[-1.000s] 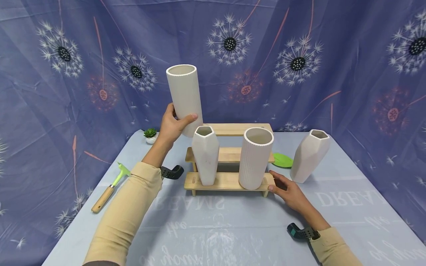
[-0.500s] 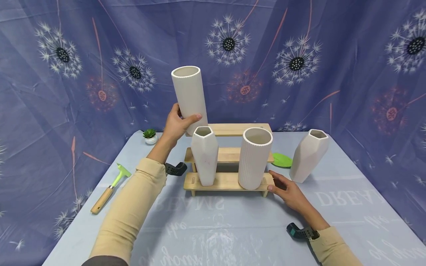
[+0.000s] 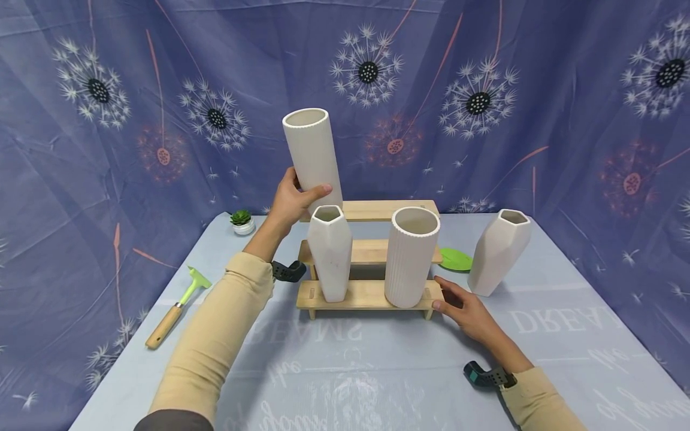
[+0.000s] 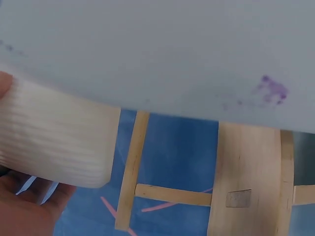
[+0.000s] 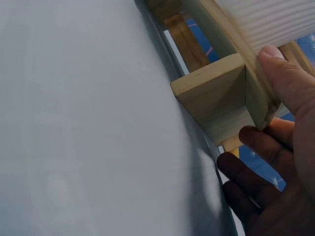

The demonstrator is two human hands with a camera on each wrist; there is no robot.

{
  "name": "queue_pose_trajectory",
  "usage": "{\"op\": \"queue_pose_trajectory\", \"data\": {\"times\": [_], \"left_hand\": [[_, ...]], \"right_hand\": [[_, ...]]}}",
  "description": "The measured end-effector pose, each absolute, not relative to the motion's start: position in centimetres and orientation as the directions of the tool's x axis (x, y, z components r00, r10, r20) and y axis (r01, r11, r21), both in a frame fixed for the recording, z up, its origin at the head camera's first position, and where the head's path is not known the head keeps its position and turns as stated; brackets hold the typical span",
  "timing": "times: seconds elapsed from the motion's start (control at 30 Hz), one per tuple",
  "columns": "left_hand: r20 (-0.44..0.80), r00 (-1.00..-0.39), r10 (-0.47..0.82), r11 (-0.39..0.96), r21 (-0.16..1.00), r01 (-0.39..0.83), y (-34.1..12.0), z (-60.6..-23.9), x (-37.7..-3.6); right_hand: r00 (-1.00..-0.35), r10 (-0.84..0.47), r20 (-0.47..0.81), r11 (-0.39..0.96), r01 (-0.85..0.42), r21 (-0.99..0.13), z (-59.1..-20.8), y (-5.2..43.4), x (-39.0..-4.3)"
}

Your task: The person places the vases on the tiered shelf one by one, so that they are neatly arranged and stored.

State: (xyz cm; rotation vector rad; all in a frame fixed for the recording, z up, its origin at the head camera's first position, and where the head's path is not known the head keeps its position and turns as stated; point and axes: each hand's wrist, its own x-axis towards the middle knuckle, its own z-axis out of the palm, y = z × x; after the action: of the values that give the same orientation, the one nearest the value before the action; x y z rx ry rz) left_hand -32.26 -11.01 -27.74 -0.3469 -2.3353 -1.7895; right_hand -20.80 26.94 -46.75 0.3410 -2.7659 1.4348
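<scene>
My left hand (image 3: 293,200) grips a tall white ribbed cylinder vase (image 3: 314,155) near its base, thumb across the front. The vase leans slightly, its base at the left end of the top tier of a three-tier wooden stand (image 3: 369,293) and partly hidden by the faceted vase. On the bottom tier stand a white faceted vase (image 3: 331,257) at left and a wider ribbed vase (image 3: 412,257) at right. My right hand (image 3: 466,308) holds that tier's right end; in the right wrist view its thumb (image 5: 288,78) lies on the board, with fingertips at the lower edge.
Another white faceted vase (image 3: 498,254) stands right of the stand, near a green leaf-shaped piece (image 3: 456,259). At left lie a small green-headed hand tool (image 3: 178,308) with a wooden handle and a potted succulent (image 3: 242,222). A dandelion-print cloth (image 3: 396,60) hangs behind the table.
My left hand has carried the ribbed vase a little to the right and slightly down, over the top tier's left end. My right hand has stayed at the stand.
</scene>
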Motion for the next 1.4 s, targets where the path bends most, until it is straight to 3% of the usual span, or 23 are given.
{"op": "queue_pose_trajectory", "data": {"times": [1.4], "left_hand": [[0.221, -0.966, 0.134, 0.335, 0.907, 0.254, -9.9, -27.7, -33.1]], "right_hand": [[-0.973, -0.194, 0.122, 0.545, -0.211, -0.812, -46.6, 26.8, -20.7]]}}
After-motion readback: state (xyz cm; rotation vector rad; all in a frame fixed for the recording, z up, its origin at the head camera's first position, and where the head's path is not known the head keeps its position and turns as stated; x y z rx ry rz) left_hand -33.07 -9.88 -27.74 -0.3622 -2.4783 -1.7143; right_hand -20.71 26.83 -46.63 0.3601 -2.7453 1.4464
